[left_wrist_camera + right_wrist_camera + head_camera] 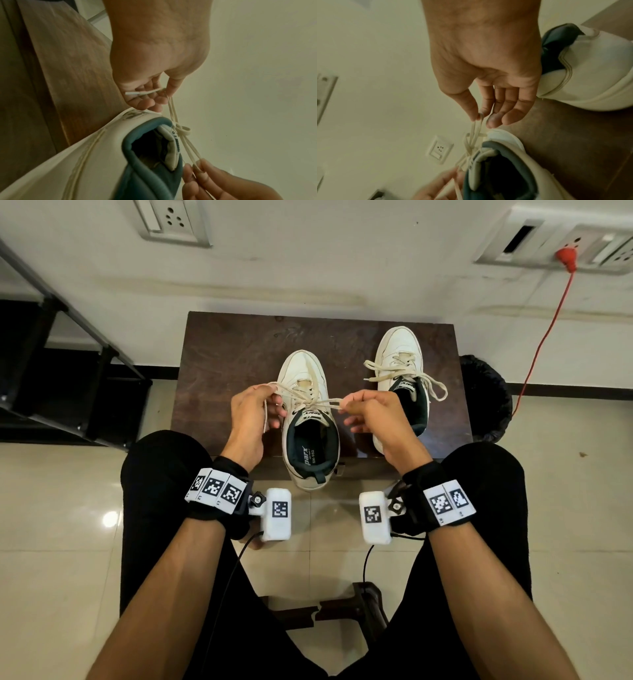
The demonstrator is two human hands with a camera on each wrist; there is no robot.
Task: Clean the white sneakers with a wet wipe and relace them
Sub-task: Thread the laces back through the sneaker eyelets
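Note:
Two white sneakers stand on a dark wooden table (233, 354). The nearer sneaker (310, 440) is at the centre, its heel hanging over the front edge. My left hand (274, 402) pinches a loop of its cream lace (171, 108), and the lace's tip (132, 93) lies across my fingers. My right hand (346, 405) pinches the opposite loop (476, 127) between thumb and forefinger. A half-tied bow (181, 129) sits between both hands above the tongue. The second sneaker (399, 350) stands to the right, its laces lying loose. No wet wipe is in view.
A black bin (486, 398) stands right of the table. A red cable (544, 337) runs from a wall socket down behind it. A black metal rack (68, 344) fills the left. The wall is close behind the table. My knees flank the table's front edge.

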